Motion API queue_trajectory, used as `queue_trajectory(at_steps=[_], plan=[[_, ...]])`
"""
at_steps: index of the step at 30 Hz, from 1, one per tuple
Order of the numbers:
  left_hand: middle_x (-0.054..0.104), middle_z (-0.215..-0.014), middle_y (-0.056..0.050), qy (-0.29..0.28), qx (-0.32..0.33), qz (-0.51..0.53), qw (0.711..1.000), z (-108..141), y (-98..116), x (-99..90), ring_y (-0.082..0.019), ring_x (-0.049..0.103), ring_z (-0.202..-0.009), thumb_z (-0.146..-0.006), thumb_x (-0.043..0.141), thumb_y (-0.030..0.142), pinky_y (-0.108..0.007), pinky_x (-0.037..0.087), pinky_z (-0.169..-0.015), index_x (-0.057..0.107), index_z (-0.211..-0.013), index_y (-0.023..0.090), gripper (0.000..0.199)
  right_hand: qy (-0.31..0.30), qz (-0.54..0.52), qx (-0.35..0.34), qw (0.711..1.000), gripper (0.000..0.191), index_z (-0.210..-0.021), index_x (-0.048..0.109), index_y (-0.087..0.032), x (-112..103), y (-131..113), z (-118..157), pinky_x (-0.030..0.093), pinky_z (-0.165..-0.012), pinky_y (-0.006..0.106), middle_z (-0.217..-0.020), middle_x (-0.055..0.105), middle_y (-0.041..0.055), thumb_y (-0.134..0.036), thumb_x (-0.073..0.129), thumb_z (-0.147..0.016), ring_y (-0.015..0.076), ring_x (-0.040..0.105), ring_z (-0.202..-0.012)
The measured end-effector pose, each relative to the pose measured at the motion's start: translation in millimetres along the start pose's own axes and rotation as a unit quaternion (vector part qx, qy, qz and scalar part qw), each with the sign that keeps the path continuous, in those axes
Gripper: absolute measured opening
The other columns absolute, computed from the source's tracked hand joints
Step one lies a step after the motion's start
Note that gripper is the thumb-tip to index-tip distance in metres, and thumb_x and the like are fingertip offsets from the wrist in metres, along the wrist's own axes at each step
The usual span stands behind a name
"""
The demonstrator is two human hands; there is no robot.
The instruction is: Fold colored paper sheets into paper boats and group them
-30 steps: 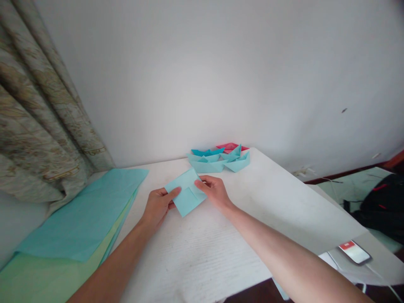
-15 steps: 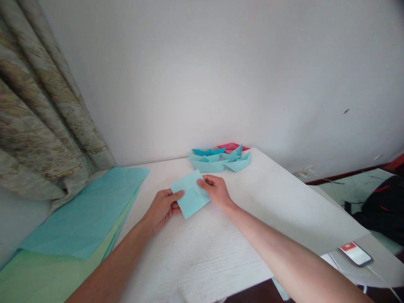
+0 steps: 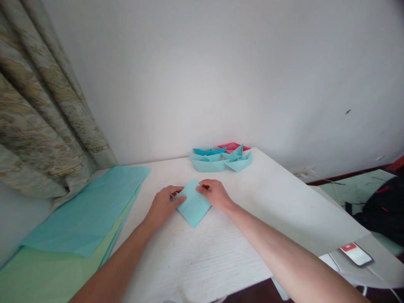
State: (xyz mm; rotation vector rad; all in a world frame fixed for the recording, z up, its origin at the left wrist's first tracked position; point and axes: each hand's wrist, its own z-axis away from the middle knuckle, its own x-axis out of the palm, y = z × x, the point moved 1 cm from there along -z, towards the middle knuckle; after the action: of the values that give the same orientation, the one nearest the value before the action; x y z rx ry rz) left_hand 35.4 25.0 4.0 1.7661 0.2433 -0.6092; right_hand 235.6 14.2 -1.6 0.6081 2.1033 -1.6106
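Note:
A folded square of light blue paper (image 3: 195, 206) is held between my two hands just above the white table, one corner pointing toward me. My left hand (image 3: 166, 204) pinches its left corner, thumb on top and fingers behind. On the right side, my right hand (image 3: 215, 193) grips the upper right edge, its thumb lying on the paper. Behind the hands stand several folded paper boats, among them a light blue boat (image 3: 208, 165), a darker blue boat (image 3: 210, 151) and a pink boat (image 3: 232, 146).
Large blue sheets (image 3: 88, 206) and a green sheet (image 3: 44, 273) lie at the table's left, by a patterned curtain (image 3: 47, 105). A wall rises behind the white table (image 3: 195, 261). A phone (image 3: 356, 254) lies at lower right, near a black bag (image 3: 385, 206).
The paper square has turned so that a corner points toward me, and it sits slightly lower. The small flap on its face no longer shows clearly. Both hands still hold it.

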Motion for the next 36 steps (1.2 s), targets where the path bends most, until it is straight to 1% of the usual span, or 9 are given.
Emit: queue_trajectory(at_steps=[3,5,8,11,16,22,27,32,36], plan=[[0.065,-0.093,-0.007,-0.022,0.033,-0.082,0.996,1,-1,2.1,-0.023,0.059,-0.088,-0.069,0.066,0.029,-0.033,0.044,-0.079,0.071,-0.099,0.019,0.032,0.021,0.032,-0.007,0.999,0.008,-0.073,0.069,-0.019,-1,-1,0,0.039,-0.063,0.025,-0.077,0.061,0.0016,-0.022,0.063,-0.077,0.0135,0.053,-0.068],[0.063,-0.091,-0.006,-0.021,0.032,-0.115,0.993,1,-1,2.3,-0.022,0.057,-0.086,-0.069,0.065,0.027,-0.032,0.043,-0.077,0.071,-0.093,0.018,0.027,0.028,0.037,-0.007,0.999,0.004,-0.075,0.070,-0.018,-2,-3,0,0.041,-0.066,0.026,-0.084,0.061,0.0037,-0.021,0.068,-0.074,0.0146,0.055,-0.073],[0.061,-0.079,-0.002,-0.029,0.019,-0.139,0.990,2,0,1.9,-0.019,0.055,-0.075,-0.069,0.062,0.025,-0.029,0.041,-0.070,0.067,-0.079,0.018,0.013,0.006,0.062,-0.031,0.998,0.021,-0.087,0.070,-0.019,-3,-8,2,0.041,-0.072,0.027,-0.089,0.062,0.0043,-0.023,0.073,-0.067,0.0171,0.055,-0.080],[0.058,-0.069,0.001,-0.042,0.004,-0.138,0.990,2,2,1.7,-0.016,0.052,-0.066,-0.070,0.059,0.025,-0.026,0.038,-0.063,0.062,-0.073,0.019,0.007,-0.035,0.121,-0.058,0.990,0.037,-0.100,0.068,-0.022,-3,-11,3,0.040,-0.073,0.029,-0.090,0.066,0.0031,-0.023,0.075,-0.064,0.0194,0.055,-0.082],[0.055,-0.064,0.002,-0.037,0.005,-0.135,0.990,3,4,1.4,-0.015,0.051,-0.062,-0.071,0.057,0.023,-0.025,0.037,-0.060,0.059,-0.070,0.019,0.004,-0.048,0.154,-0.051,0.986,0.017,-0.084,0.073,-0.021,-3,-6,2,0.038,-0.066,0.027,-0.079,0.068,0.0020,-0.026,0.071,-0.068,0.0192,0.057,-0.075],[0.056,-0.065,0.001,-0.020,0.011,-0.151,0.988,1,1,-0.6,-0.015,0.052,-0.063,-0.073,0.055,0.017,-0.025,0.036,-0.061,0.058,-0.071,0.019,0.004,-0.046,0.098,-0.008,0.994,0.023,-0.091,0.072,-0.025,-4,2,1,0.039,-0.062,0.025,-0.077,0.069,-0.0013,-0.019,0.065,-0.069,0.0161,0.058,-0.068],[0.060,-0.066,0.001,-0.016,-0.017,-0.156,0.987,0,-3,-2.5,-0.015,0.053,-0.063,-0.073,0.058,0.016,-0.024,0.036,-0.060,0.059,-0.071,0.019,0.003,-0.034,0.109,0.028,0.993,0.009,-0.075,0.072,-0.021,-7,6,1,0.037,-0.059,0.024,-0.067,0.065,-0.0009,-0.021,0.069,-0.067,0.0149,0.056,-0.063],[0.062,-0.069,-0.001,0.001,-0.019,-0.183,0.983,-1,-7,-5.7,-0.017,0.055,-0.066,-0.076,0.058,0.027,-0.026,0.035,-0.061,0.060,-0.071,0.019,0.009,-0.012,0.112,0.014,0.994,0.003,-0.069,0.068,-0.019,-7,7,0,0.035,-0.058,0.024,-0.064,0.063,-0.0014,-0.022,0.069,-0.069,0.0138,0.055,-0.061],[0.062,-0.074,-0.001,-0.004,0.001,-0.180,0.984,-2,-7,-6.9,-0.016,0.055,-0.067,-0.073,0.060,0.022,-0.026,0.037,-0.064,0.061,-0.080,0.019,0.007,0.001,0.104,-0.011,0.995,0.003,-0.071,0.067,-0.018,-7,5,0,0.036,-0.059,0.024,-0.068,0.063,-0.0008,-0.015,0.068,-0.070,0.0125,0.053,-0.059]])
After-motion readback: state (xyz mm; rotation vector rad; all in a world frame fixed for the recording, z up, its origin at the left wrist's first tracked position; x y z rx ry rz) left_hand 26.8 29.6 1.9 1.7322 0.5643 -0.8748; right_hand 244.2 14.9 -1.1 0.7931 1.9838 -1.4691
